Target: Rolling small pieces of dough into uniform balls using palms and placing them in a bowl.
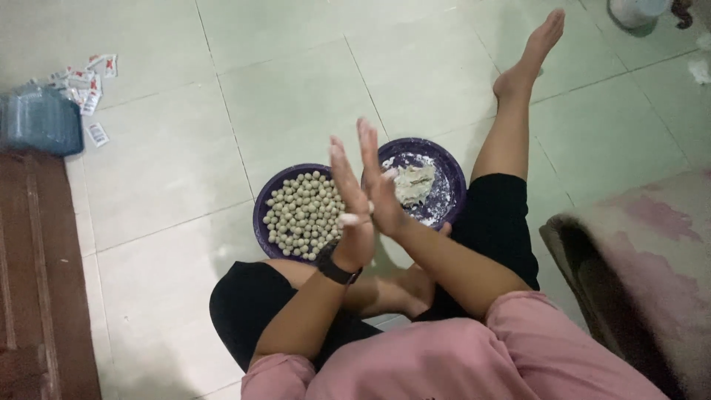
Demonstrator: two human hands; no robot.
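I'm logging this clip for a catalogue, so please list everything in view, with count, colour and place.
plate of balls: one, purple, floor left of centre
dough balls: many, pale grey-green, heaped on that plate
plate of dough: one, purple, floured, right of the first
dough lump: one, pale, on the floured plate
sachets: several, white and red, floor top left
bag: one, blue, top left
rug: one, pink, right edge
tiled floor: pale green
wristwatch: one, black, left wrist
left hand: pressed palm to palm with the right
right hand: floury fingertips
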